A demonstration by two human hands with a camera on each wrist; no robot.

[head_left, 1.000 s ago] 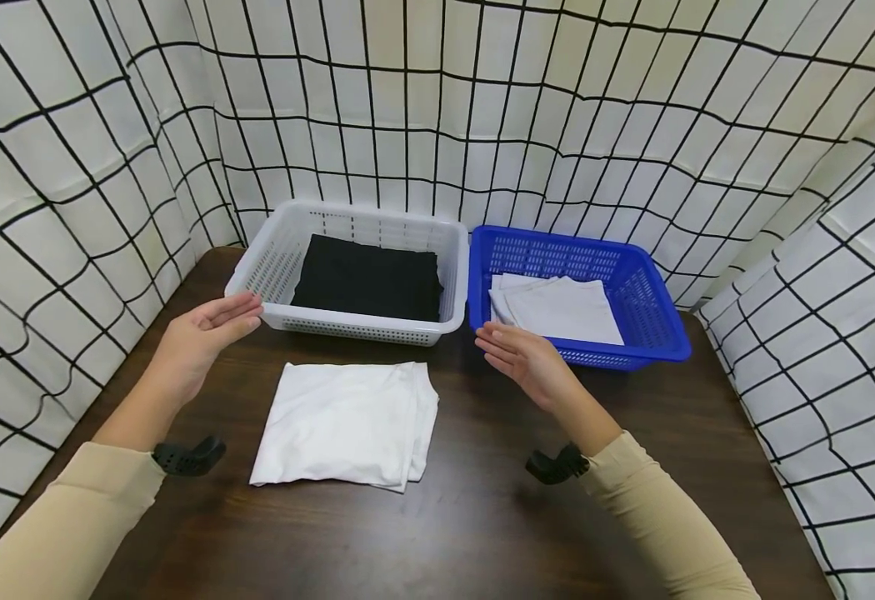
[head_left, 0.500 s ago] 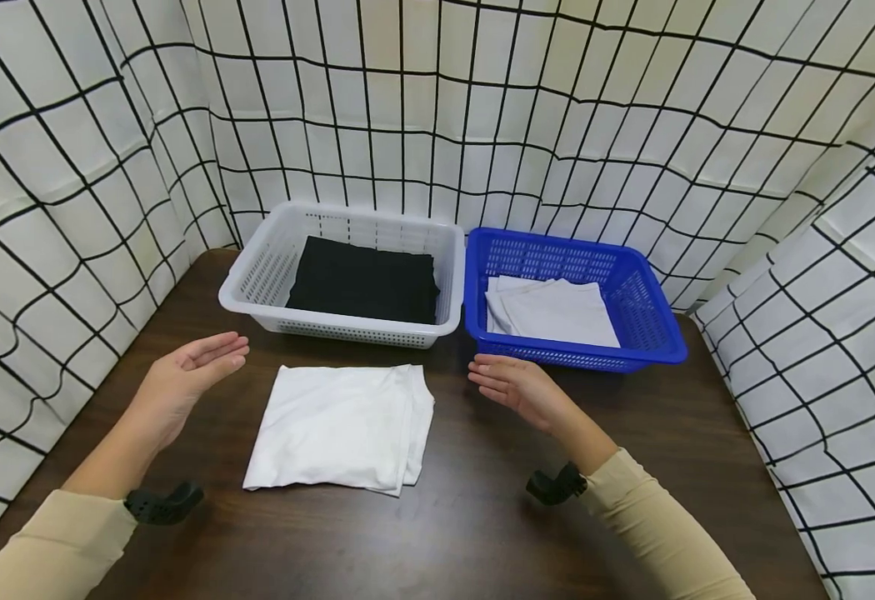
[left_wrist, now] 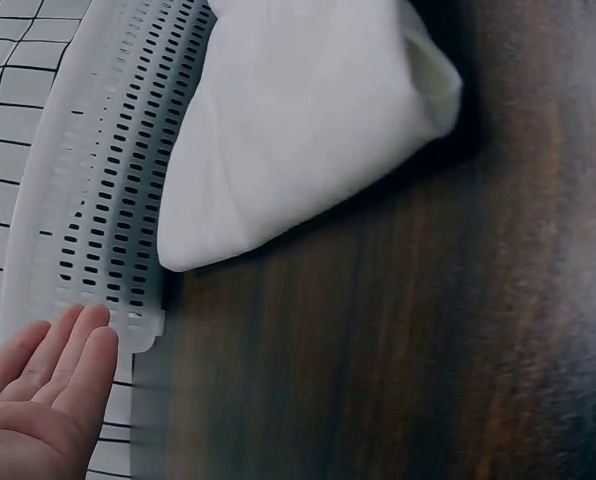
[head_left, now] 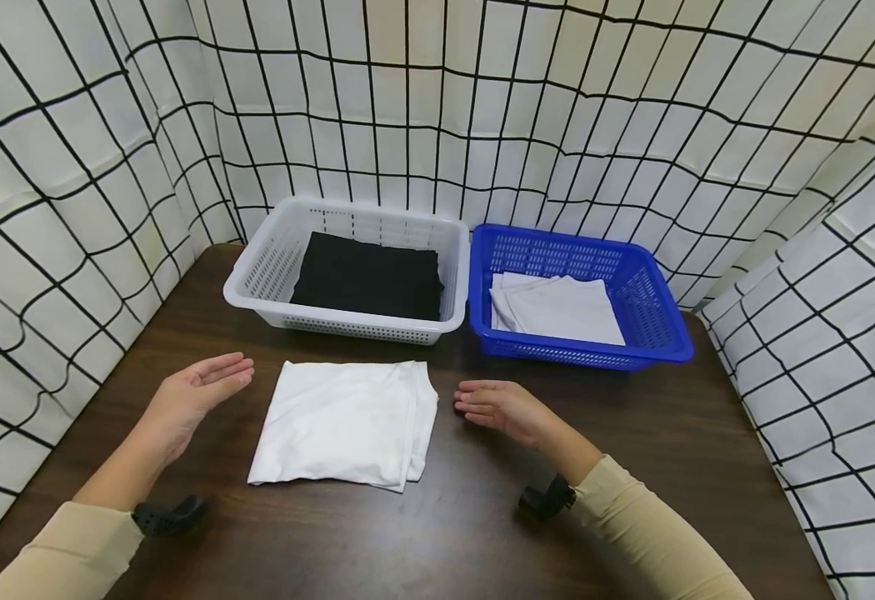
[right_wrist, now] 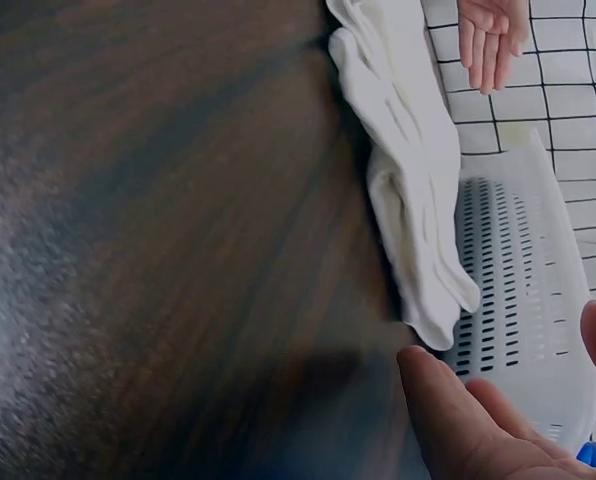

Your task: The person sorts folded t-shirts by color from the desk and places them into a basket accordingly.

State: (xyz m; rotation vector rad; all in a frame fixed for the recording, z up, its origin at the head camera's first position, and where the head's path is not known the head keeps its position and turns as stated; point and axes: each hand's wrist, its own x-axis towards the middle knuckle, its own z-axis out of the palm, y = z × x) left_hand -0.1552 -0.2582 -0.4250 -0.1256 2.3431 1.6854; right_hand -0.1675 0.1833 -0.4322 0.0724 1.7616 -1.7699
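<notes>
A folded white cloth [head_left: 343,425] lies flat on the dark wooden table, its layered edge at the right. My left hand [head_left: 190,404] hovers to the left of the cloth, fingers straight and apart from it. On the other side, my right hand [head_left: 508,410] is held just right of the cloth with straight fingers, holding nothing. In the left wrist view the cloth [left_wrist: 298,120] shows beyond the fingers [left_wrist: 83,370]. The right wrist view shows the stacked folds of the cloth [right_wrist: 403,170] beside the right hand [right_wrist: 488,430].
Behind the cloth stands a white plastic basket [head_left: 347,323] with folded black cloth [head_left: 368,277] inside. Right of it is a blue basket [head_left: 647,333] holding folded white cloths [head_left: 565,308]. White curtains with a black grid pattern [head_left: 422,108] enclose the table [head_left: 377,550].
My right hand has come back from the blue basket's front edge toward the cloth's right side. My left hand has lowered from the white basket's corner. The cloth has stayed in place.
</notes>
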